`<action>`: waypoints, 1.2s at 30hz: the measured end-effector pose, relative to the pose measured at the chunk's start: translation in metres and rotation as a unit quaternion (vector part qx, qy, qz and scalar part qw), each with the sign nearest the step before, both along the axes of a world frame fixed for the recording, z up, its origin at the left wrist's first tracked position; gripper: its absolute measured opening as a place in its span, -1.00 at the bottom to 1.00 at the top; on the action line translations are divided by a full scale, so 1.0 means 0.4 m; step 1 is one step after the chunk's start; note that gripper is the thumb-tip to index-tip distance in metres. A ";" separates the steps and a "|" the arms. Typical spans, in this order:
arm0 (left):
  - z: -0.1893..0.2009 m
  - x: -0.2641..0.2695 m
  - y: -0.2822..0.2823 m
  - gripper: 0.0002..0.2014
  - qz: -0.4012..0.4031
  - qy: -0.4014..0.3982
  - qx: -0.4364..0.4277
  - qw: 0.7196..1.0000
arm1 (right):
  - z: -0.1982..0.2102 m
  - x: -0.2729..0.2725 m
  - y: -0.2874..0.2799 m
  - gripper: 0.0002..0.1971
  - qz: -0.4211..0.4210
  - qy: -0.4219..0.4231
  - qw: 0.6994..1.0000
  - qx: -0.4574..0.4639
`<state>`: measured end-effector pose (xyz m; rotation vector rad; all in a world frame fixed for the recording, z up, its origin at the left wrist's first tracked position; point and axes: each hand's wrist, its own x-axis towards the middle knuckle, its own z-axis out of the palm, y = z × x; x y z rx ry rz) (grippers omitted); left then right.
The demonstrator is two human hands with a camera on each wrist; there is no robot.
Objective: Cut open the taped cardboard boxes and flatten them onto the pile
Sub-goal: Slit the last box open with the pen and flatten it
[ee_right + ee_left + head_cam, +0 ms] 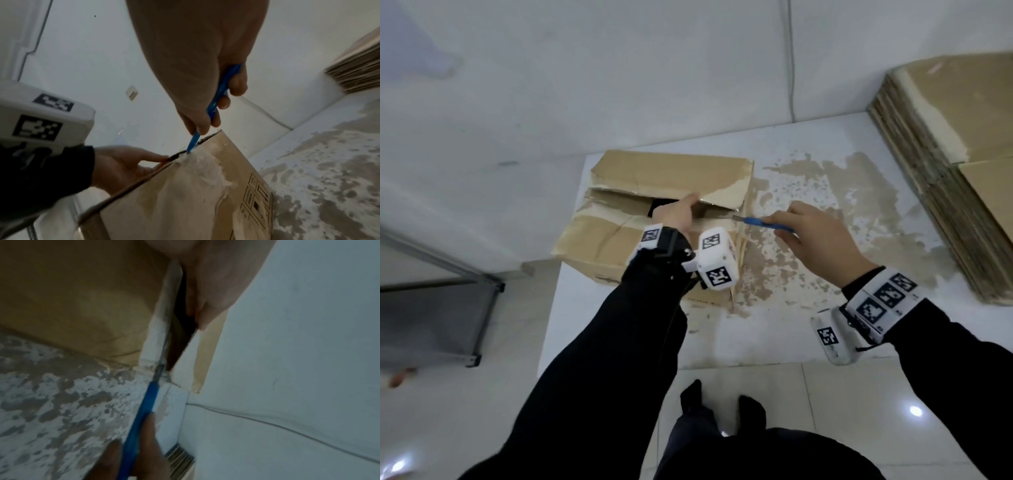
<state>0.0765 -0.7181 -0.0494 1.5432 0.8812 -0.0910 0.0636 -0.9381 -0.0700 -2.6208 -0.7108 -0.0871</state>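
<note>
A worn brown cardboard box point(619, 240) stands on the white table point(791, 335), its top seam split open into a dark gap. My left hand point(674, 214) lies over the near flap with its fingers tucked into the gap and the thumb point(156, 156) along the edge. My right hand point(818, 236) grips a blue utility knife point(767, 224). The blade tip sits at the right end of the seam, in the torn tape at the box corner point(188, 151). In the left wrist view the knife point(144, 410) runs straight into the slit between the flaps.
A tall pile of flattened cardboard point(945, 154) lies at the table's right end. The tabletop right of the box is worn with brown patches point(825, 192). A white wall stands close behind. A grey metal frame point(448, 308) stands on the floor at left.
</note>
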 end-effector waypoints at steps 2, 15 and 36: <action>-0.033 0.016 -0.006 -0.78 0.024 -0.009 0.025 0.999 | -0.004 0.012 0.014 -0.74 -0.014 -0.030 0.999 -0.033; -0.052 -0.005 0.059 -0.69 -0.234 -0.035 0.378 0.895 | -0.212 0.034 -0.116 -0.55 -0.196 0.223 0.955 -0.006; 0.164 -0.346 0.281 -0.45 -0.557 0.076 0.485 0.670 | 0.121 0.059 0.222 -0.62 0.139 -0.096 0.982 -0.087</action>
